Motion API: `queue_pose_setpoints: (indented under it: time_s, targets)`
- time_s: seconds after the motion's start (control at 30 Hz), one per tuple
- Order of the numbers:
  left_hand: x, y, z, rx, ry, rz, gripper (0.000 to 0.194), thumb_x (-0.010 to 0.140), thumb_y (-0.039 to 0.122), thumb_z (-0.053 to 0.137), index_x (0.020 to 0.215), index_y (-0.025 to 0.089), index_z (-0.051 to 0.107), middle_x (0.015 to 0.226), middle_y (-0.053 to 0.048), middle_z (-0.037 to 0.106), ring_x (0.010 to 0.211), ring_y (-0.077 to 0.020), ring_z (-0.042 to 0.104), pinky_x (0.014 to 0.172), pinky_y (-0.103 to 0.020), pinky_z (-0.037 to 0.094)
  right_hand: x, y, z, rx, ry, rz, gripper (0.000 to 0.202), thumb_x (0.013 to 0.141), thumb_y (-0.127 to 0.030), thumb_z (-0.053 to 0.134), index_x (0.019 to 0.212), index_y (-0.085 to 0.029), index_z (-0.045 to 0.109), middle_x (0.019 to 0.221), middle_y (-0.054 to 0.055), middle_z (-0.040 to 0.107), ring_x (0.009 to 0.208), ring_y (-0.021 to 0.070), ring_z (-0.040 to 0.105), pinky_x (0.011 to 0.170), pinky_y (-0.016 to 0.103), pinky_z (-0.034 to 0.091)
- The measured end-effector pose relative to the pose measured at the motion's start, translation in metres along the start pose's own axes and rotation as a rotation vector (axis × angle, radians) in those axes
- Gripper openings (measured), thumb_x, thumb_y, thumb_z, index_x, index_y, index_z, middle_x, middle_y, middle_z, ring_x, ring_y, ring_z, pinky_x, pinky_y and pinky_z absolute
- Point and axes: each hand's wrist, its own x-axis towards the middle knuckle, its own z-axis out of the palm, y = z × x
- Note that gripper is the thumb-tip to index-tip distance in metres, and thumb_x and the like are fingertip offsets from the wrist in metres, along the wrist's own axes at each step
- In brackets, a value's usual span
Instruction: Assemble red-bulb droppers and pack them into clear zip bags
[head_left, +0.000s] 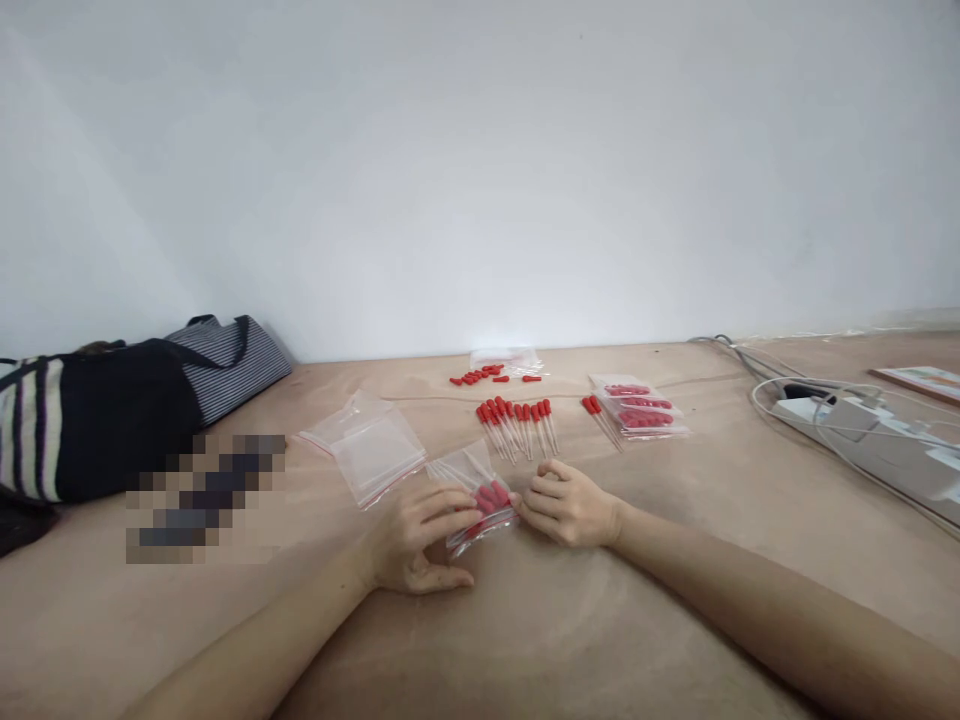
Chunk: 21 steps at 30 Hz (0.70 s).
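A clear zip bag with several red-bulbed droppers inside lies on the table between my hands. My left hand rests over the bag's left side, its fingers stretched out on the plastic and the thumb apart below. At the bag's right edge, by the red seal strip, my right hand is closed, thumb and forefinger pinching the plastic. Loose droppers lie in a row just beyond, bulbs pointing away. Two more droppers lie to the right of that row.
Flat zip bags lie at the left. Filled bags of droppers are stacked at the right. Farther back are loose red bulbs and another bag. Fabric bags stand far left; a power strip with cables is far right.
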Motion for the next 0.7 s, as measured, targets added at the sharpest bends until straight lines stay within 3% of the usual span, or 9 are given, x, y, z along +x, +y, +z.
queue_pose_setpoints:
  time_s: [0.1,0.2,0.3,0.4,0.5,0.7]
  targets:
    - [-0.003,0.002,0.003,0.077,0.005,0.048,0.023,0.077,0.019,0.058,0.100,0.017,0.055,0.085,-0.006,0.065,0.079,-0.0174,0.059,0.069,-0.029,0.049,0.001,0.002,0.002,0.004,-0.035,0.078,0.021,0.082,-0.012,0.046,0.066,-0.014,0.058,0.054,-0.001,0.050,0.058,0.0107,0.041,0.063,0.029,0.032]
    - [-0.003,-0.001,0.006,0.080,0.030,0.009,0.020,0.079,0.008,0.052,0.095,0.018,0.057,0.081,-0.005,0.066,0.073,-0.0147,0.060,0.064,-0.025,0.048,0.002,0.003,0.002,0.011,-0.097,0.142,0.016,0.084,-0.015,0.044,0.088,-0.015,0.059,0.070,0.001,0.059,0.062,0.0117,0.043,0.063,0.030,0.032]
    - [0.000,-0.004,0.005,-0.035,0.040,-0.090,0.013,0.078,0.016,0.055,0.091,0.018,0.059,0.084,-0.006,0.065,0.076,-0.0153,0.060,0.068,-0.026,0.048,0.003,0.004,0.004,0.044,-0.130,0.095,0.019,0.086,-0.015,0.041,0.097,-0.016,0.057,0.087,0.004,0.061,0.065,0.0115,0.044,0.064,0.029,0.031]
    - [0.007,-0.006,0.002,-0.160,-0.022,-0.301,0.020,0.080,0.032,0.052,0.092,0.017,0.059,0.097,-0.009,0.061,0.089,-0.0191,0.057,0.079,-0.031,0.045,0.003,0.004,0.009,0.070,-0.138,0.118,0.017,0.086,-0.016,0.041,0.083,-0.015,0.058,0.078,0.003,0.060,0.064,0.0115,0.044,0.063,0.028,0.030]
    - [0.016,-0.009,0.001,-0.202,-0.085,-0.520,0.029,0.089,0.035,0.035,0.098,0.017,0.056,0.100,-0.008,0.059,0.093,-0.0187,0.054,0.083,-0.032,0.042,0.003,0.004,0.014,0.076,-0.153,0.180,0.016,0.084,-0.018,0.044,0.075,-0.015,0.056,0.068,0.002,0.056,0.063,0.0122,0.043,0.061,0.029,0.028]
    - [0.033,-0.015,0.011,-0.176,-0.200,-0.585,0.036,0.092,0.034,0.024,0.091,0.017,0.056,0.090,-0.005,0.057,0.087,-0.0180,0.052,0.080,-0.032,0.040,0.003,0.003,0.014,0.074,-0.170,0.258,0.018,0.082,-0.020,0.044,0.066,-0.017,0.052,0.063,0.001,0.051,0.061,0.0122,0.041,0.060,0.028,0.025]
